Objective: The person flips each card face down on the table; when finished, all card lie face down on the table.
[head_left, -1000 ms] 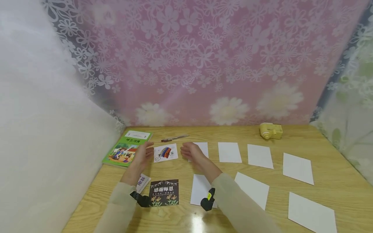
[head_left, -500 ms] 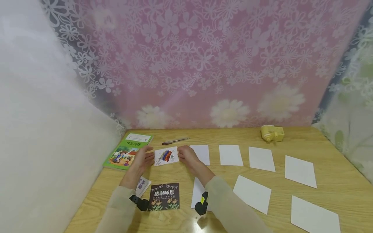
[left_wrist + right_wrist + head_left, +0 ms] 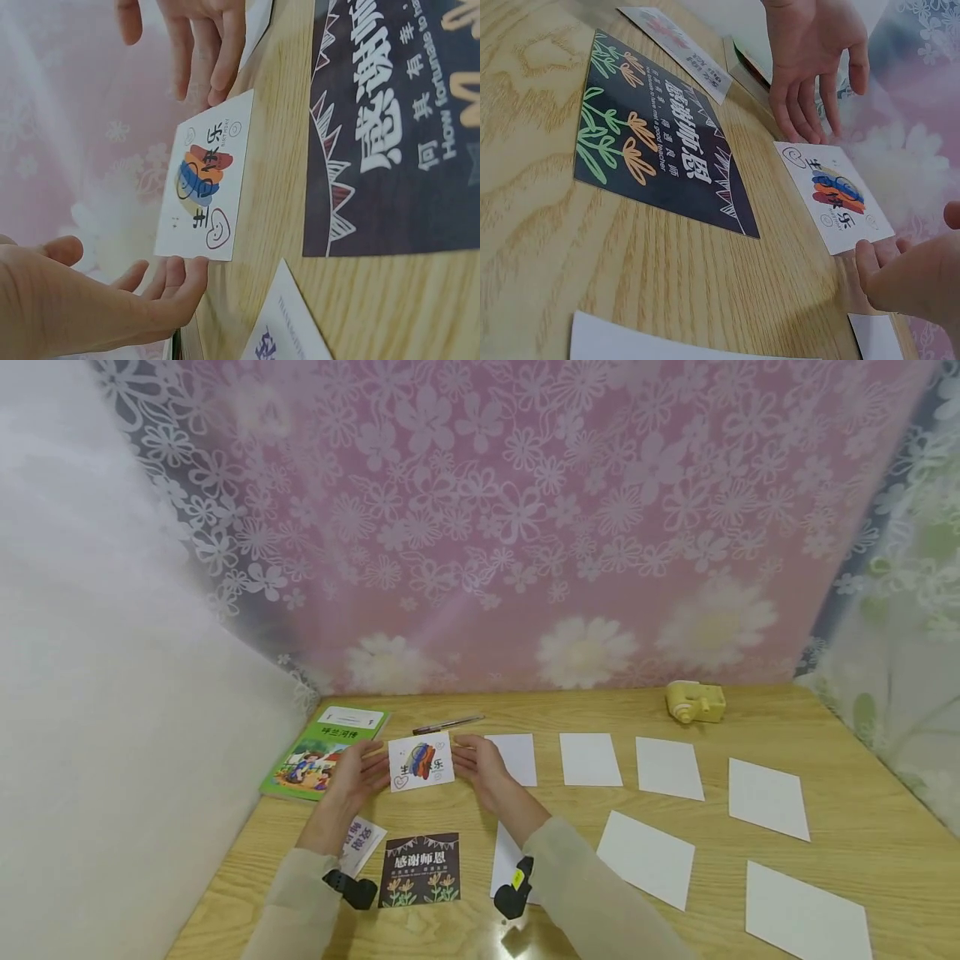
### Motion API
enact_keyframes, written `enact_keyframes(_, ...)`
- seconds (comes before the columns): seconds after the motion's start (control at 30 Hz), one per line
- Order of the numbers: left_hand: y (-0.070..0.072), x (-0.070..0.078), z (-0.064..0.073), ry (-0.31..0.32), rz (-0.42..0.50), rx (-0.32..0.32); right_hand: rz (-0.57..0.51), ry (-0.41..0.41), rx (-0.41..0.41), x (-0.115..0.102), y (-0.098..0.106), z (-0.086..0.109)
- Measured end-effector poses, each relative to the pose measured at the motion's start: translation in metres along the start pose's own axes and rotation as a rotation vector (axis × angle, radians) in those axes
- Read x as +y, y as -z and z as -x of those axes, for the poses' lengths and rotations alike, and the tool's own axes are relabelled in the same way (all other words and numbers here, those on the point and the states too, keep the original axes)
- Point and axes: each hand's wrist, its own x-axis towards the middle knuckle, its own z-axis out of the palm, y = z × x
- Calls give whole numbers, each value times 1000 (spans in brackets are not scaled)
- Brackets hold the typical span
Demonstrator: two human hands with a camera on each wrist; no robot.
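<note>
A white birthday card (image 3: 411, 762) with rainbow brush strokes and black characters stands tilted between both hands. My left hand (image 3: 357, 774) touches its left edge with the fingertips. At the opposite edge, the fingertips of my right hand (image 3: 483, 768) touch the card. Both wrist views show the fingers fairly straight and the thumbs apart from the card (image 3: 232, 172). Whether its lower edge rests on the table cannot be told. Nearer to me lie a dark card (image 3: 420, 872) with flowers and a white card (image 3: 363, 842) with purple characters, partly hidden by the left forearm.
A green picture book (image 3: 330, 739) lies at the back left, partly behind the left hand. Behind the birthday card is a pen (image 3: 448, 725). Several white cards (image 3: 590, 760) are spread across the middle and right. A yellow toy-like object (image 3: 695, 702) sits at the back right.
My right hand has come in from the right to the card's edge. The card now tilts up more towards me and has shifted slightly left, with both hands at its sides.
</note>
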Motion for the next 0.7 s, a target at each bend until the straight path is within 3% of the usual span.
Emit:
enact_keyframes(0.37, 7, 13, 14, -70, 22, -30, 48, 81, -88, -6, -3, 4)
enact_keyframes(0.57, 11, 16, 20, -165, -19, -95, 51, 136, -106, -9, -7, 9)
enact_keyframes(0.7, 13, 10, 21, -145, 9, -80, 67, 125, -109, -4, -5, 13)
